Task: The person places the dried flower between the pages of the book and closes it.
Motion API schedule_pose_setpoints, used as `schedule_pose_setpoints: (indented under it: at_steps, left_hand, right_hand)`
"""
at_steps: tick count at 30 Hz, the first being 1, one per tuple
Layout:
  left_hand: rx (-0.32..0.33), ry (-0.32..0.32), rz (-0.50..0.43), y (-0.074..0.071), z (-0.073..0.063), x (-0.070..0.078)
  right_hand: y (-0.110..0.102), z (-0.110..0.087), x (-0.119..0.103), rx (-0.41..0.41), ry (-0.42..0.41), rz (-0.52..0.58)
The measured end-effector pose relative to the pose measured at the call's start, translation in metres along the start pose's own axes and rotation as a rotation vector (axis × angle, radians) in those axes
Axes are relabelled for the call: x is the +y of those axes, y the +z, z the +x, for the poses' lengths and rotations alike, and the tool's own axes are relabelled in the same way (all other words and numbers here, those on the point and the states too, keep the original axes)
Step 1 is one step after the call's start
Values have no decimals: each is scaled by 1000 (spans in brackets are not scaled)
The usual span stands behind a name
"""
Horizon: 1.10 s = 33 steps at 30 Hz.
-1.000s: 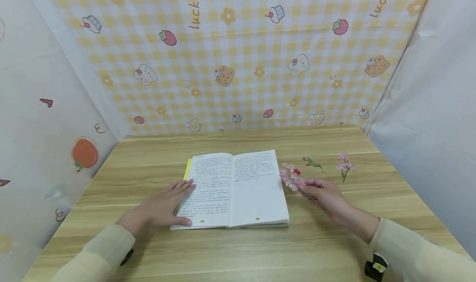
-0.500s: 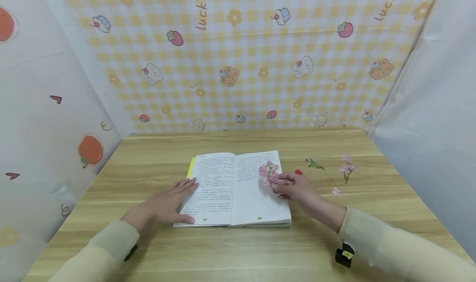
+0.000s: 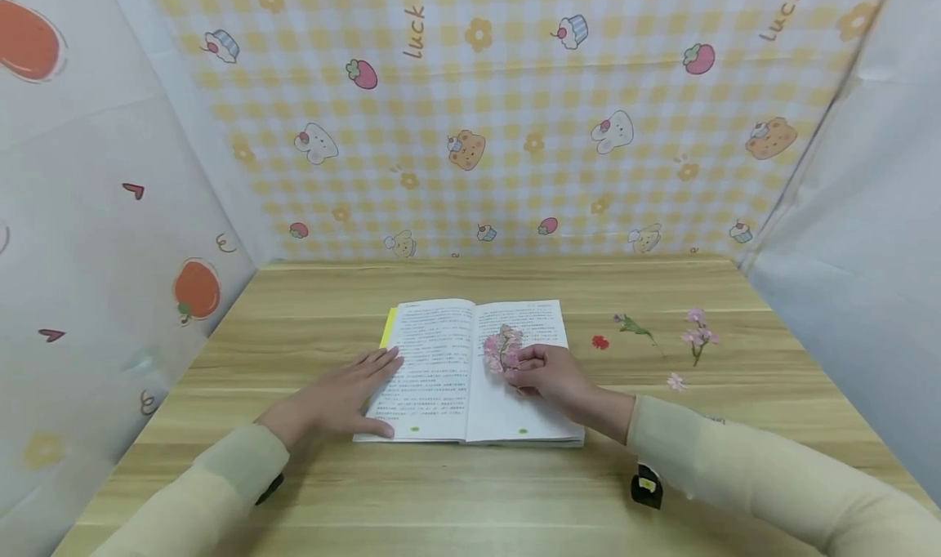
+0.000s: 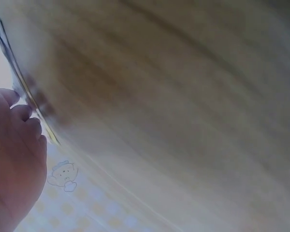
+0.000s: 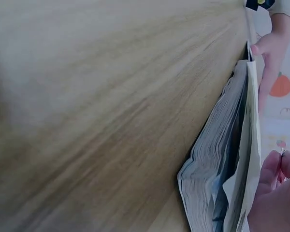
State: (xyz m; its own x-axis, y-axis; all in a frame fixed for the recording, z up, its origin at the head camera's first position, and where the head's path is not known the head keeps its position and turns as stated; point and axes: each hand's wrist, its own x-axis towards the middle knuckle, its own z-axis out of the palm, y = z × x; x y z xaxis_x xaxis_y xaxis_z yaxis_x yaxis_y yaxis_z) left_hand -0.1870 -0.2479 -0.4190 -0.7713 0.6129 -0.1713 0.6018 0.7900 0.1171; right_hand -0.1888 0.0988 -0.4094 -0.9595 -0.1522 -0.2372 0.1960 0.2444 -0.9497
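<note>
An open book [image 3: 434,402] lies on the wooden table, its printed pages facing up and a yellow edge showing at the left. My left hand [image 3: 341,398] rests with straight fingers on the left page. In the left wrist view that hand [image 4: 14,159] shows at the left edge. Over the right page, my right hand [image 3: 555,377] pinches a pink flower sprig [image 3: 501,351] between thumb and fingers. The right wrist view shows the pinching hand [image 5: 278,198] beside the book's thick page edges [image 5: 215,145]; the sprig is mostly hidden there.
Right of the book lie a red flower [image 3: 600,342], a green stem with a small purple bloom [image 3: 635,328], another pink sprig [image 3: 697,336] and a single pink blossom [image 3: 675,382]. A checked, patterned backdrop [image 3: 507,91] stands behind the table [image 3: 441,500].
My right hand has carried the pink sprig leftward from the book's right edge to over the right page, uncovering the red flower and single blossom. My left hand has stayed on the left page.
</note>
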Motion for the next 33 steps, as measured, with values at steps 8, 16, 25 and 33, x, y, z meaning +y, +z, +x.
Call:
schedule_pose_setpoints:
  at_steps: [8, 16, 25, 33]
  left_hand:
    - [36, 19, 83, 6, 0, -3]
    - [55, 43, 143, 6, 0, -3]
    - [50, 58, 142, 4, 0, -1]
    - [66, 67, 130, 4, 1, -1]
  right_hand:
    - [15, 7, 1, 4, 6, 13]
    - [26, 8, -1, 29, 0, -26]
    - [29, 7, -2, 53, 7, -58]
    - [27, 7, -1, 49, 10, -94]
